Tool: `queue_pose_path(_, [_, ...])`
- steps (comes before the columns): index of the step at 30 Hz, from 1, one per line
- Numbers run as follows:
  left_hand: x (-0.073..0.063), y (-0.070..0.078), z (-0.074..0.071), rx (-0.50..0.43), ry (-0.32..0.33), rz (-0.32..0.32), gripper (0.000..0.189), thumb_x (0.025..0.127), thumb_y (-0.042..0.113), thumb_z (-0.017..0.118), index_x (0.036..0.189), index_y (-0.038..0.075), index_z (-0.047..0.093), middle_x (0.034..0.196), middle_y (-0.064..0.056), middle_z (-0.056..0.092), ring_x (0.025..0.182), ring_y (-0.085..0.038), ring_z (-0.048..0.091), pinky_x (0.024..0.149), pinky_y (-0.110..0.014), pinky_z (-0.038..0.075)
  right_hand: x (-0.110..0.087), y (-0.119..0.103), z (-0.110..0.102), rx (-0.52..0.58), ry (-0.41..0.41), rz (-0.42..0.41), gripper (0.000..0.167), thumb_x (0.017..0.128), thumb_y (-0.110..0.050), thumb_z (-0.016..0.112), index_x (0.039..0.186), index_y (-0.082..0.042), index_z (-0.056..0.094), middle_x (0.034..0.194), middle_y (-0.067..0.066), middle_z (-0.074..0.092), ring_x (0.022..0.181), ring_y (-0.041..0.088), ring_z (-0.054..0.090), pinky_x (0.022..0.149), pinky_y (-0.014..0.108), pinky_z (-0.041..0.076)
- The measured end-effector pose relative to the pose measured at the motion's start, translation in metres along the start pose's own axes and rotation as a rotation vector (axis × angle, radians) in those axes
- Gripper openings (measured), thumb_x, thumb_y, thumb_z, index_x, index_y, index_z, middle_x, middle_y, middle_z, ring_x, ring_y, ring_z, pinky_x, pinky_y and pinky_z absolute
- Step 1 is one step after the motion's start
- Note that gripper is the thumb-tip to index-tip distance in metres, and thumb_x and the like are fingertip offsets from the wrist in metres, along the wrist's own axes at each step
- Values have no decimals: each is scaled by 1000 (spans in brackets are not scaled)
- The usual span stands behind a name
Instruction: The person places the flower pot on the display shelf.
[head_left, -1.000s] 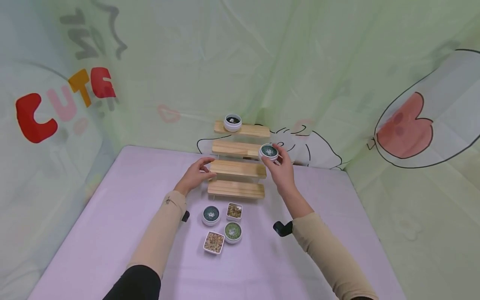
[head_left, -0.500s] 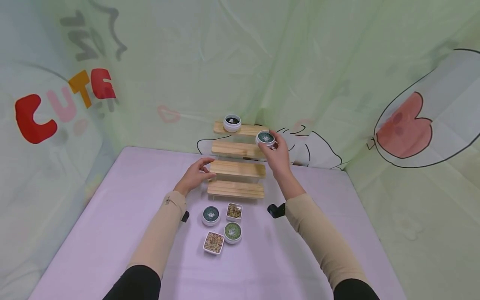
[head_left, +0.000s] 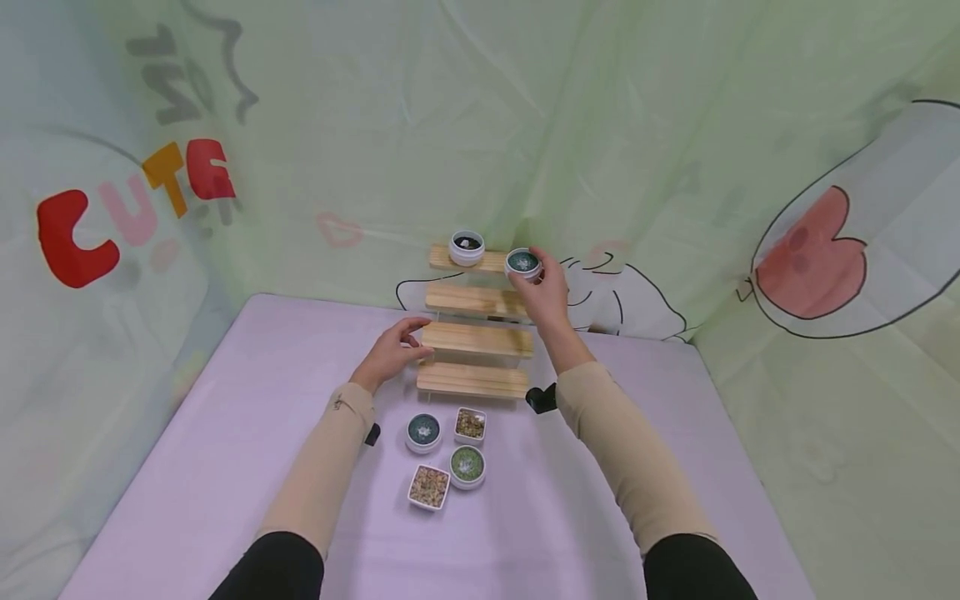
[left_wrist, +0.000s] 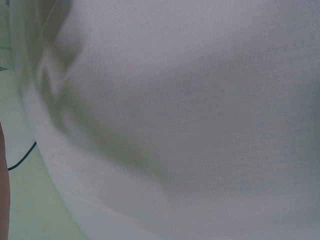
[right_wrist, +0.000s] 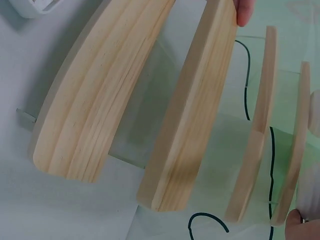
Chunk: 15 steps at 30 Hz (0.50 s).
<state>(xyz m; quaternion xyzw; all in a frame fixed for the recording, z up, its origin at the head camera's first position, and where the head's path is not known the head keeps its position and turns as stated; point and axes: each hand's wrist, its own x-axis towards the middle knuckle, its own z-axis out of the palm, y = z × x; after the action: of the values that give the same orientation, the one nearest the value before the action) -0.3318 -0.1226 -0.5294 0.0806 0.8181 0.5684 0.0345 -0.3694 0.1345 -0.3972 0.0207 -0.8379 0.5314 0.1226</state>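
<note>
My right hand (head_left: 551, 297) grips a small white round bowl (head_left: 523, 262) with dark teal contents, fingers at its right side. The bowl is at the right end of the top board (head_left: 491, 261) of a tiered wooden stand (head_left: 476, 337). In the right wrist view this bowl (right_wrist: 311, 192) and a fingertip (right_wrist: 295, 227) show at the right edge. My left hand (head_left: 387, 353) holds the stand's left side, thumb and fingers at the end of the second board from the bottom. Another white bowl (head_left: 467, 249) with dark contents sits on the top board's left.
Before the stand, on the lilac cloth (head_left: 570, 517), are a teal-filled round bowl (head_left: 423, 432), a green-filled round bowl (head_left: 468, 465) and two square dishes of brownish bits (head_left: 470, 424). A printed curtain (head_left: 360, 150) hangs close behind. Mostly cloth fills the left wrist view.
My right hand has carried the teal-filled bowl up and slightly left, from beside the second-highest board to the top board's right end. My left hand has stayed at the stand.
</note>
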Motion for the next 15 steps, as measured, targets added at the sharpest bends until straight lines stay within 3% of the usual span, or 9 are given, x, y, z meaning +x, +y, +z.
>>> queue_pose_path(15, [-1, 2, -1, -5, 2, -6, 61, 85, 22, 78, 140, 18, 52, 138, -5, 53, 91, -20, 52, 69, -29, 42, 21, 2, -4, -31, -83, 55, 63, 92, -25, 70, 148, -14, 43, 141, 11, 50, 123, 24, 50, 103, 37, 47])
